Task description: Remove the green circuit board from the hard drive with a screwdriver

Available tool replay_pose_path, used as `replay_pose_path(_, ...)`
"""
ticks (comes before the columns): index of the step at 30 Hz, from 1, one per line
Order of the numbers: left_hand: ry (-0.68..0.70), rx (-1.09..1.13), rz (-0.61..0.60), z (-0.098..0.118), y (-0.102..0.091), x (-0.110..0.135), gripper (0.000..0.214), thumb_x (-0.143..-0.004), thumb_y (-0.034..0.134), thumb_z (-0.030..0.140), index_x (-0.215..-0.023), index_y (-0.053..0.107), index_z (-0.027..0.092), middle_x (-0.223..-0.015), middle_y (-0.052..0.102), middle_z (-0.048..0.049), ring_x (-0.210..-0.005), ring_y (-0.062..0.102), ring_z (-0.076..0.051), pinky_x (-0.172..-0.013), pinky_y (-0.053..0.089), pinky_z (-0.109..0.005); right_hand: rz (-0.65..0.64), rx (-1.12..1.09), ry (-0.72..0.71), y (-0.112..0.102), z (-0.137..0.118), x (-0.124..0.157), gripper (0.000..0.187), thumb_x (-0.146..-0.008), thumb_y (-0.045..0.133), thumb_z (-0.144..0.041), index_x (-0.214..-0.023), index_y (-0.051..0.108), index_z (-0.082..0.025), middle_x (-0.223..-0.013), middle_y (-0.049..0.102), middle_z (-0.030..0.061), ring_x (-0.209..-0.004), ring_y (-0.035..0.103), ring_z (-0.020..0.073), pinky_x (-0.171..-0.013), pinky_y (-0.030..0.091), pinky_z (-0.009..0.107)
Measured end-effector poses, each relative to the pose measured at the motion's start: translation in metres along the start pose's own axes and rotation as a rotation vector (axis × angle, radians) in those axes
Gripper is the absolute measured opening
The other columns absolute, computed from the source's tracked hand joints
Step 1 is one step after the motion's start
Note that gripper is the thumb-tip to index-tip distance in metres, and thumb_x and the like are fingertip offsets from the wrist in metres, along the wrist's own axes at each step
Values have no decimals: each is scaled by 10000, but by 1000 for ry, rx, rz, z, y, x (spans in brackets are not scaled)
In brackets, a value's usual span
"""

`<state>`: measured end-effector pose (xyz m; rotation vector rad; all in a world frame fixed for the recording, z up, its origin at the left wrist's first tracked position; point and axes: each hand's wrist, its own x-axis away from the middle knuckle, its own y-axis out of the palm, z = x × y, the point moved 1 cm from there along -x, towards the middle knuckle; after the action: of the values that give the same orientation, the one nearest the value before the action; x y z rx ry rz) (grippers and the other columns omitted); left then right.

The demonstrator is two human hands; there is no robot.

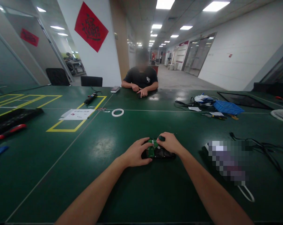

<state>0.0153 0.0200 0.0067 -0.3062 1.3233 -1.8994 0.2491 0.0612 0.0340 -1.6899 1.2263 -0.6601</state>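
A black casing (164, 153) lies flat on the green table, with a green circuit board (151, 152) showing in its left part. My left hand (137, 153) grips the casing's left end, fingers along the far edge and thumb at the near edge. Over the board's right side, my right hand (170, 143) is closed around a short, dark-handled tool (161, 137), perhaps a screwdriver. Its tip is hidden by my fingers, so I cannot tell whether it touches the board.
On the right lie a pixelated object (227, 162) with a white strap and black cables (265, 148). Farther back sits a blue basket (227, 107) beside small tools. A white ring (118, 116) and paper (79, 114) lie left of centre. Another person (141, 78) sits opposite.
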Motion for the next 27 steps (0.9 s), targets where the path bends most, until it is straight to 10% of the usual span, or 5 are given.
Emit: replay_pose_path(27, 5, -11, 27, 0, 3, 1, 745, -786, 758, 485, -1455, 506, 275, -1580, 386, -115, -1422, 415, -329, -1160, 383, -482, 21, 67, 6, 1, -2, 6, 189, -912, 609, -326, -854, 732, -195, -931, 690, 75, -869, 629, 189, -770, 430, 281)
